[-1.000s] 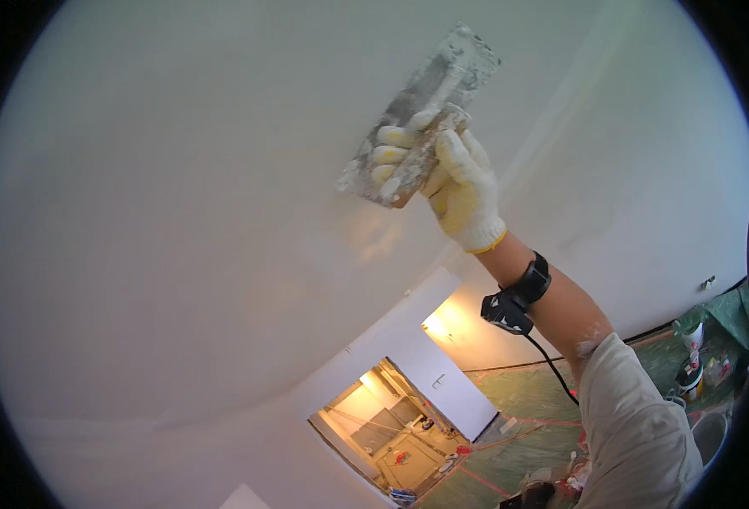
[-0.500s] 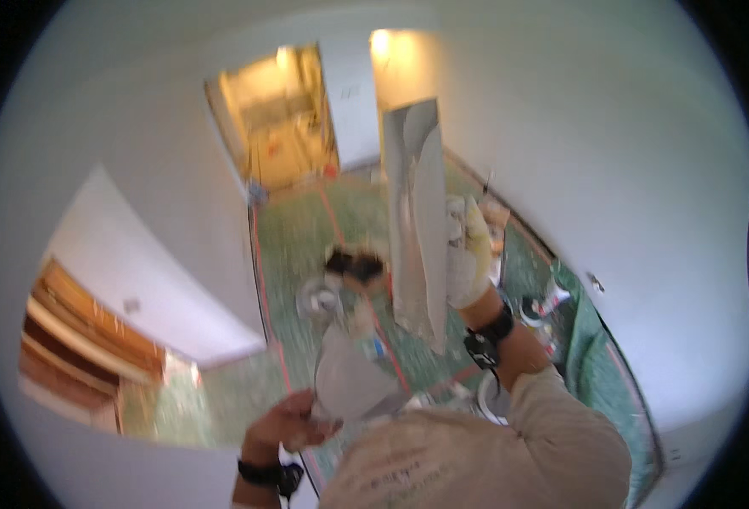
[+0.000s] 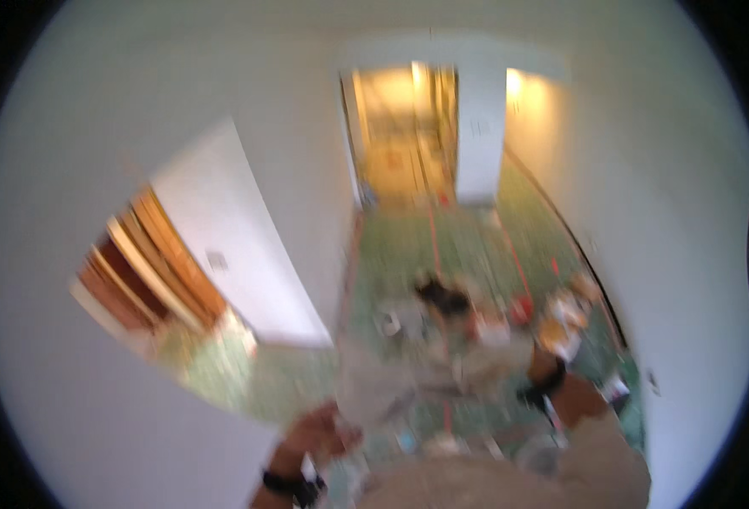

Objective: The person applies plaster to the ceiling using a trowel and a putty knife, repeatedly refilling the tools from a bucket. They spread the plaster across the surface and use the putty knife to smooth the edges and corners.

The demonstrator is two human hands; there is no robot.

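Motion blurs both hands. My bare left hand (image 3: pixel 319 433), with a dark band at its wrist, is closed at the near edge of a broad, pale blade-like tool (image 3: pixel 370 390). My right hand (image 3: pixel 497 365), in a pale glove with a dark watch above it, is level with that tool and just to its right. The long metal mud pan it gripped half a second ago is now foreshortened into the pale smear between my hands. I cannot make out the pan's edges or my gloved fingers.
Green floor covering (image 3: pixel 383 246) with red tape lines runs toward a lit doorway (image 3: pixel 404 136). On it lie a dark object (image 3: pixel 442 297), a red container (image 3: pixel 523 310) and pale bags (image 3: pixel 565 318). Wood boards (image 3: pixel 158 263) show through an opening at left. White walls stand on both sides.
The view has swung left, so the room shifts right. My right hand has come down, and the upright mud pan has dropped out of its raised position. My left hand still holds the pale tool.
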